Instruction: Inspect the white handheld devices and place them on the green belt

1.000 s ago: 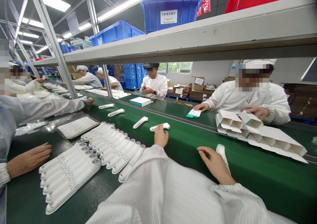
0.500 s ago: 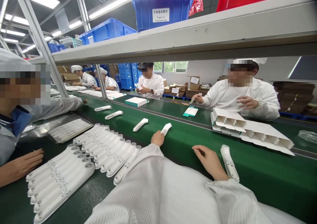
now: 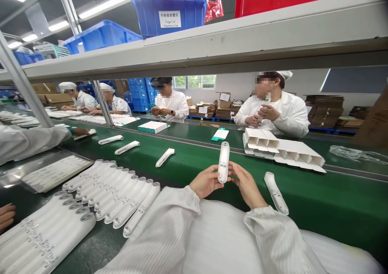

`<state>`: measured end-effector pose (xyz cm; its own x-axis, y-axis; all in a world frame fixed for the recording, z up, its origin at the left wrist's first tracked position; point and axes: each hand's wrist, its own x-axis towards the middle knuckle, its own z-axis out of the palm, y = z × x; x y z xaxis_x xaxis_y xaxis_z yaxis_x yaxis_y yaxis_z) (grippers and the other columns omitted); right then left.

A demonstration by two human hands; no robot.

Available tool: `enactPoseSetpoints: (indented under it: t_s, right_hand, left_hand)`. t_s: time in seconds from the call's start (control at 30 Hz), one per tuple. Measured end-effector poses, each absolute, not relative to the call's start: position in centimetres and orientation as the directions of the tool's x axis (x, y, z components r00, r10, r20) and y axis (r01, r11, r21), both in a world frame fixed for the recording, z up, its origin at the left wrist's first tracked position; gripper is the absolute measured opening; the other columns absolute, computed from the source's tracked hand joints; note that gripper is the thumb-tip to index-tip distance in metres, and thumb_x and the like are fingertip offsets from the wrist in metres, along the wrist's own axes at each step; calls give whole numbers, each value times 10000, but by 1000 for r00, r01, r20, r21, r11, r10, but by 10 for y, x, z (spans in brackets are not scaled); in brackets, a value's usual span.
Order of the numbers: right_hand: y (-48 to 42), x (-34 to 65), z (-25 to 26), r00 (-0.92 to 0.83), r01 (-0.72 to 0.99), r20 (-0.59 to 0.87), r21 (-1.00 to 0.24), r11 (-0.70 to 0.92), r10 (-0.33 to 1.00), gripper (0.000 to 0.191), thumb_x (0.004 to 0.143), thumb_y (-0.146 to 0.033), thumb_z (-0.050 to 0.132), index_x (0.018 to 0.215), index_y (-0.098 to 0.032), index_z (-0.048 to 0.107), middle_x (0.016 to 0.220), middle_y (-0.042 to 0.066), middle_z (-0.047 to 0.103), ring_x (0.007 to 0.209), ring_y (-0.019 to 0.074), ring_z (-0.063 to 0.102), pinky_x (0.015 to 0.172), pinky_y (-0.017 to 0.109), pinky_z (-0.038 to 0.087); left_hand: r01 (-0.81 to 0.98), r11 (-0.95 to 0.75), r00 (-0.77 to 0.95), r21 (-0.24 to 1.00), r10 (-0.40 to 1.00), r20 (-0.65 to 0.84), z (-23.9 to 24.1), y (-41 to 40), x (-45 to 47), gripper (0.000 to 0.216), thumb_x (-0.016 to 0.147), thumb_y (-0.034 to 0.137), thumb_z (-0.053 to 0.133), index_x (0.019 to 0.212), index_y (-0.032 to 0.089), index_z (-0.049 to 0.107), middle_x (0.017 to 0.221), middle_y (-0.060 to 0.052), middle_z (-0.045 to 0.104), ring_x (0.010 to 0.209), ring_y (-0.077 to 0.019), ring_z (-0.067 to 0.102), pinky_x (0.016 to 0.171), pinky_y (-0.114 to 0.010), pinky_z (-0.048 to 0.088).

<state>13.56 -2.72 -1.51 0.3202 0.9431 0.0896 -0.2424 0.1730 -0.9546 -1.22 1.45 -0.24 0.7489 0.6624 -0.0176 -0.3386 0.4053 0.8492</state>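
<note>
Upright in front of me is a long white plastic device housing (image 3: 223,163), with small slots and markings on the face turned to me. My left hand (image 3: 208,181) grips its lower left side, fingers closed round the bottom part. From the other side my right hand (image 3: 245,182) has its thumb and fingertips against the lower right edge. Another white housing (image 3: 275,193) lies on the green conveyor belt (image 3: 194,161) to the right of my right hand. Left of my hands, a single housing (image 3: 165,157) rests on the belt, with two more beyond it.
Rows of white housings (image 3: 121,201) lie on the dark table at left. A co-worker's hand (image 3: 80,131) holds a housing at the belt's far left. White divided cartons (image 3: 281,150) stand across the belt. A shelf (image 3: 194,43) with blue bins (image 3: 169,15) runs overhead.
My left hand has lifted the housing off the belt and brought it right, upright before me. My right hand has come to its edge. The view has turned right.
</note>
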Motion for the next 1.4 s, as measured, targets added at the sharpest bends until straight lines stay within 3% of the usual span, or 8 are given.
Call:
enactPoseSetpoints:
  t_s: [0.37,0.6,0.9,1.0,1.07,1.13,1.23,1.4]
  right_hand:
    - [-34,138,-12,70,-513,89,-851,112,994,320,631,-372,728,909,-224,673,703,-22,581,570,81,454,512,216,396]
    - [-38,135,-7,78,-590,71,-801,103,994,383,635,-358,729,983,-240,620,586,-61,513,495,66,419,440,189,363]
    - [-29,137,-14,270,-622,-47,-771,137,962,246,668,-396,694,832,-225,629,865,3,668,744,160,610,595,265,495]
    - [-33,140,-8,206,-696,-120,-716,59,971,254,740,-388,616,922,-214,650,879,19,690,720,162,628,581,268,502]
    - [-36,142,-5,147,-730,-108,-683,34,983,255,778,-350,572,986,-220,643,888,12,694,700,153,633,567,265,506]
    - [-39,144,-2,79,-755,-61,-655,19,995,269,800,-322,544,1042,-235,622,893,2,693,684,145,632,559,268,510]
    - [-42,144,-1,20,-777,-13,-629,8,1000,279,815,-309,518,1071,-239,605,882,0,687,661,137,625,543,264,508]
    - [-42,143,-1,-20,-792,14,-610,-8,1000,271,824,-310,497,1049,-208,609,829,15,673,614,125,595,501,243,478]
  left_hand:
    - [-300,366,854,881,514,78,-1,10,-13,500,750,193,635,1221,190,469,1008,-84,619,966,-188,598,783,-266,448]
    - [-295,312,851,903,516,100,-1,9,-12,592,729,217,658,1266,213,409,1019,-98,607,947,-193,598,756,-280,469]
    - [-45,-147,661,988,737,140,-18,12,6,775,672,332,681,1325,246,274,924,-45,512,702,-123,543,483,-212,451]
    - [105,-329,472,939,847,244,-19,28,-3,511,812,387,492,1271,200,368,999,-88,527,877,-177,548,627,-283,489]
    - [384,-459,251,801,887,388,-18,43,-19,439,807,321,500,1213,165,439,1079,-114,526,1019,-218,496,817,-357,453]
    - [657,-416,92,629,872,480,-16,57,-38,452,784,232,509,1220,135,438,1190,-147,483,1152,-267,405,946,-422,359]
    - [829,-169,-108,533,888,448,-15,70,-66,486,771,200,502,1243,129,411,1286,-175,413,1216,-321,332,945,-490,327]
    - [649,100,-125,754,992,-25,-14,77,-81,284,748,156,504,1020,87,550,1198,-225,477,1203,-354,374,867,-415,381]
